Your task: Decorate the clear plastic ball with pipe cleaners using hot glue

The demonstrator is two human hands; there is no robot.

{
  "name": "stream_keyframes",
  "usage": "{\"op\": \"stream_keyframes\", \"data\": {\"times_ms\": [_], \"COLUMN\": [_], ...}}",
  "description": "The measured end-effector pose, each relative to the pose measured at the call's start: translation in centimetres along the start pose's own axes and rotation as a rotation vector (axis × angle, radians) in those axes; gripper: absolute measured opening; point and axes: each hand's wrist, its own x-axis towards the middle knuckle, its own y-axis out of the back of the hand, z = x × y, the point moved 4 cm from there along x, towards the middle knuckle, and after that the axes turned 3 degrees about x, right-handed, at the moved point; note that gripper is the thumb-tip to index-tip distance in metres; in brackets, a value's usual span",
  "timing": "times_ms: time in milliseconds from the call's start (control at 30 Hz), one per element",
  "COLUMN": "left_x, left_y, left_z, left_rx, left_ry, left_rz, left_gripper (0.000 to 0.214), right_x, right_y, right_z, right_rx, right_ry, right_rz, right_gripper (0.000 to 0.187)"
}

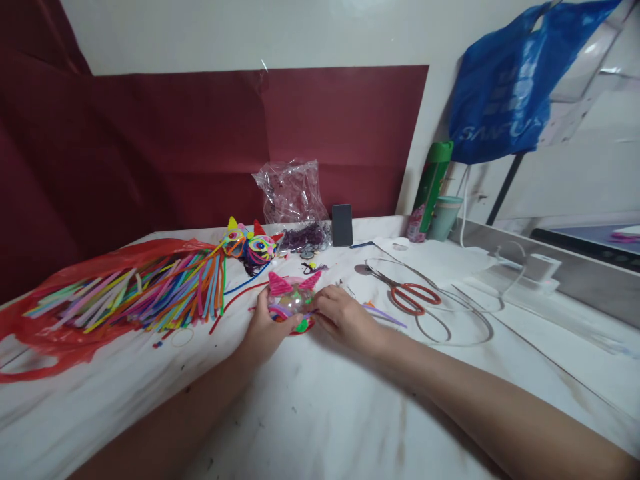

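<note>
I see the clear ball [296, 302] with pink ears between both hands, at the white table [300, 420]. The left hand [266, 329] grips its left side. The right hand [345, 316] has bent fingers at the other side — whether they pinch something, I cannot tell. Orange-handled scissors [414, 289] lie rightward — colourful fuzzy sticks [165, 287], leftward.

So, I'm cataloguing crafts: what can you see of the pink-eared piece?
The pink-eared piece has a rounded, clear, shiny body, seemingly plastic, with two pointed, fuzzy-looking ears along its far edge. Purple and green bits show nearest the wearer. The left hand holds its left side; the right hand has fingers at its right edge. Hands hide the rest.
</note>
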Motion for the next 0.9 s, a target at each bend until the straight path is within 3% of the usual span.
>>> {"op": "stream_keyframes", "data": {"times_ms": [200,367,600,900], "left_x": [0.1,-0.1,-0.3,-0.5], "left_y": [0.3,0.1,-0.1,-0.2], "left_z": [0.2,0.0,-0.3,-0.6], "left_rx": [-0.169,-0.109,0.0,0.082], "left_ry": [-0.017,0.014,-0.021,-0.141], "left_rz": [-0.096,-0.073,0.007,0.075], "left_gripper": [0.063,0.072,0.089,0.094], "right_x": [0.5,0.5,0.0,0.3], "right_y": [2.3,1.6,0.3,0.2], "right_z": [-0.3,-0.7,0.1,-0.2], "right_rx": [-0.005,-0.081,0.002,-0.081], "right_ry": [-0.053,-0.095,-0.395,-0.411], "right_rz": [0.199,0.051,-0.068,-0.137], "right_gripper": [0.021,0.009,0.011,0.016]}}
